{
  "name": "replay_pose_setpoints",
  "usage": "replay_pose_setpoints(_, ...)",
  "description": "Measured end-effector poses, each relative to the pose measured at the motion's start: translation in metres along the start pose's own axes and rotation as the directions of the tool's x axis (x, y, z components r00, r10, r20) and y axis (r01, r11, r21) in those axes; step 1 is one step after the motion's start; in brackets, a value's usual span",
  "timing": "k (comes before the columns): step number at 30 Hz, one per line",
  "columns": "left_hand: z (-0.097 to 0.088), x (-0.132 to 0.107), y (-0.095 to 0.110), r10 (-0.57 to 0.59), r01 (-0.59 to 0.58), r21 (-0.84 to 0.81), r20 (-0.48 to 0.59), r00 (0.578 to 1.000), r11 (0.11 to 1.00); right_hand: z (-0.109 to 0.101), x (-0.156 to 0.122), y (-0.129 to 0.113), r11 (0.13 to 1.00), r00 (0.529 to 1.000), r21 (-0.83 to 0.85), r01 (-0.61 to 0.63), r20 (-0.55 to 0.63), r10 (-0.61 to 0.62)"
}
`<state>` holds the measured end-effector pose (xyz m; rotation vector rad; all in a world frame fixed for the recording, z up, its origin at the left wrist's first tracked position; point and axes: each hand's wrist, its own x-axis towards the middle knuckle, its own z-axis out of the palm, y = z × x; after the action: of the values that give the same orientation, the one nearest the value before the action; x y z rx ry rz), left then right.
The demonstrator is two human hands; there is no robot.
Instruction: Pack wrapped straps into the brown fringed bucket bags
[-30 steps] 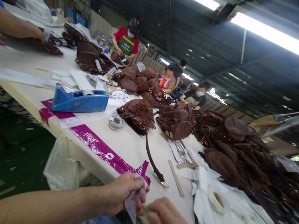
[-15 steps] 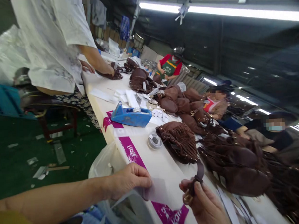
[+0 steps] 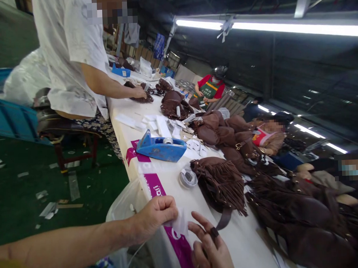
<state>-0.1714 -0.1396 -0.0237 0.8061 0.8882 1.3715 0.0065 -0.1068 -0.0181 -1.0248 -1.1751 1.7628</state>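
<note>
My left hand pinches a small white paper piece at the near edge of the white table. My right hand is just right of it, fingers curled around the end of a dark brown strap. That strap runs up to a brown fringed bag lying on the table just beyond my hands. A small roll of clear tape sits to the left of the bag.
A blue tape dispenser stands farther along, over purple printed tape on the table edge. Piles of brown bags fill the right side. A person in a white shirt works at the left; others sit across. A plastic bag hangs below.
The view has swung left and down. My right hand has shifted along the strap and its buckle no longer shows. My left hand has drawn the white paper in toward my right hand.
</note>
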Motion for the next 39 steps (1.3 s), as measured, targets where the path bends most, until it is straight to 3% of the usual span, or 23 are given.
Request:
replay_pose_setpoints(5, 0.013, 0.010, -0.013, 0.024, -0.028, 0.061, 0.068, 0.997, 0.998, 0.005, 0.004, 0.014, 0.998, 0.995, -0.060, -0.031, -0.096, 0.025)
replay_pose_setpoints(11, 0.014, 0.020, -0.011, 0.093, -0.124, 0.352, 0.104, 0.990, 0.928, -0.018, 0.009, 0.000, 0.985, 0.977, -0.173, 0.028, -0.204, -0.064)
replay_pose_setpoints(16, 0.013, 0.026, -0.012, 0.114, -0.119, 0.329, 0.036, 0.993, 0.937, -0.018, 0.009, -0.003, 0.989, 0.995, -0.150, -0.014, -0.100, -0.001)
replay_pose_setpoints(22, 0.016, 0.024, -0.009, 0.125, -0.152, 0.419, 0.091, 0.988, 0.895, -0.013, 0.015, -0.005, 0.987, 0.997, -0.158, -0.038, -0.076, 0.026)
replay_pose_setpoints(26, 0.017, 0.022, 0.009, -0.006, -0.065, 0.507, 0.136, 0.991, 0.860, -0.025, 0.021, -0.008, 0.954, 0.984, -0.284, 0.095, -0.115, -0.132)
replay_pose_setpoints(30, 0.021, 0.024, 0.018, -0.092, 0.010, 0.518, 0.133, 0.987, 0.855, -0.033, 0.027, -0.007, 0.919, 0.989, -0.373, 0.129, -0.017, -0.145)
replay_pose_setpoints(34, 0.022, 0.032, 0.007, -0.049, 0.017, 0.349, 0.083, 0.995, 0.937, -0.029, 0.027, -0.014, 0.955, 0.997, -0.288, 0.072, 0.019, -0.070)
replay_pose_setpoints(39, 0.016, 0.035, -0.001, 0.002, -0.005, 0.272, 0.012, 1.000, 0.962, -0.039, 0.015, -0.028, 0.999, 0.977, 0.044, 0.004, 0.213, -0.014)
